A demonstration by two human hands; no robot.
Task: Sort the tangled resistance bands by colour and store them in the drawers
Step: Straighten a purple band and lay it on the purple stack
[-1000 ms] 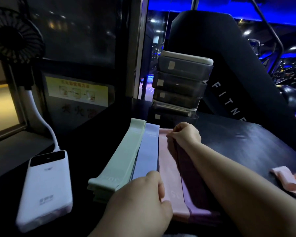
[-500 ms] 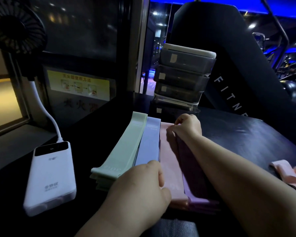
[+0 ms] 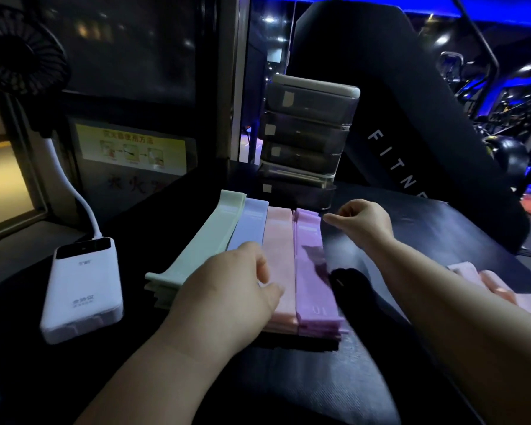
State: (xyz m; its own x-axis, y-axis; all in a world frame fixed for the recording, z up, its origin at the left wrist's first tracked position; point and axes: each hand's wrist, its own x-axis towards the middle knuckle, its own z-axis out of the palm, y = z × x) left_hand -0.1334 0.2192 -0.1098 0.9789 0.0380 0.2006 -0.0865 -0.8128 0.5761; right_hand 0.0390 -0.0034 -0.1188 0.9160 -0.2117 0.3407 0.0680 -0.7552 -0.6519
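Note:
Four flat piles of resistance bands lie side by side on the black table (image 3: 411,228): green bands (image 3: 203,250), blue bands (image 3: 250,222), pink bands (image 3: 278,240) and purple bands (image 3: 308,250). My left hand (image 3: 227,296) rests on the near ends of the blue and pink piles, thumb on the pink one; its fingertips are hidden. My right hand (image 3: 362,222) hovers just right of the purple pile's far end, fingers loosely curled, holding nothing. Behind the piles stands a stack of translucent drawers (image 3: 307,133), with the bottom drawer (image 3: 298,191) sticking out a little.
A white power bank (image 3: 80,289) lies at the left, with a white cable up to a black fan (image 3: 19,53). More pink bands (image 3: 488,283) lie loose at the table's right edge. A big black fitness machine (image 3: 396,118) stands behind the drawers.
My right hand has lifted off the far end of the pink and purple bands and moved right, uncovering the purple pile. My left hand stays on the near ends.

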